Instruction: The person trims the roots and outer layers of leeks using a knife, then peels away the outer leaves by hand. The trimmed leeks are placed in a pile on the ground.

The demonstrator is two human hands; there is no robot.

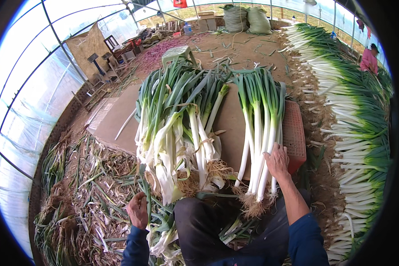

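On a brown board [231,116] before me lie two groups of large leek-like green onions with roots towards me. My right hand [277,161] rests against the white stems of the cleaner bunch [259,133] on the right; whether its fingers grip a stem is unclear. To the left lies a pile of untrimmed onions [176,133] with loose, peeling outer skins and brown roots. Left of my knee, my left hand [138,210] is beside a long green leaf [147,196], its fingers curled; I cannot tell if it holds the leaf.
Peelings and leaves [96,196] litter the ground at left. A red plastic crate [294,133] supports the board's right side. A long row of white-stemmed onions [355,133] lies at right, with a person in pink [369,60] beyond. A pale green stool [178,53] stands behind the board.
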